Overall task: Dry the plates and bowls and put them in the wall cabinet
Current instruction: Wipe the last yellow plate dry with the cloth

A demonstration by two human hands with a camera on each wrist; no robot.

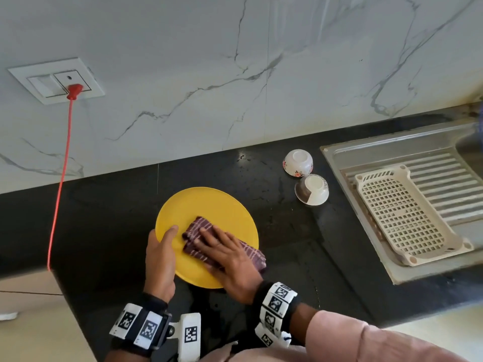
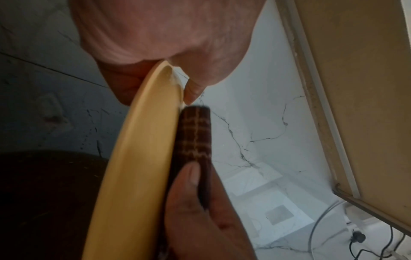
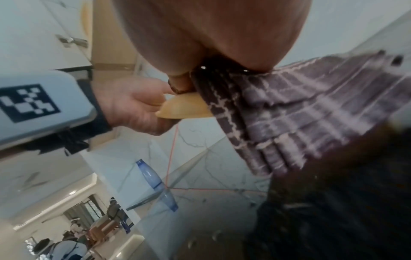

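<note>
A yellow plate [image 1: 209, 207] is held tilted just above the black counter [image 1: 104, 226]. My left hand [image 1: 167, 239] grips its left rim, thumb on the top face and fingers underneath. A folded purple checked cloth [image 1: 194, 227] lies on the plate, and my right hand [image 1: 222, 246] presses flat on it with fingers straight and spread. In the left wrist view the cloth [image 2: 195, 133] lies against the plate [image 2: 138, 158]. The right wrist view shows the cloth [image 3: 289, 109] under the palm. Two white bowls [image 1: 298, 162] [image 1: 312, 189] stand upside down at the right.
A steel sink drainboard [image 1: 366, 155] at the right carries a cream plastic basket [image 1: 402, 212]. A red cord [image 1: 62, 173] runs from a wall socket [image 1: 74, 90] down over the counter's left edge. A blue bottle [image 3: 151, 176] stands far left. Water drops dot the counter.
</note>
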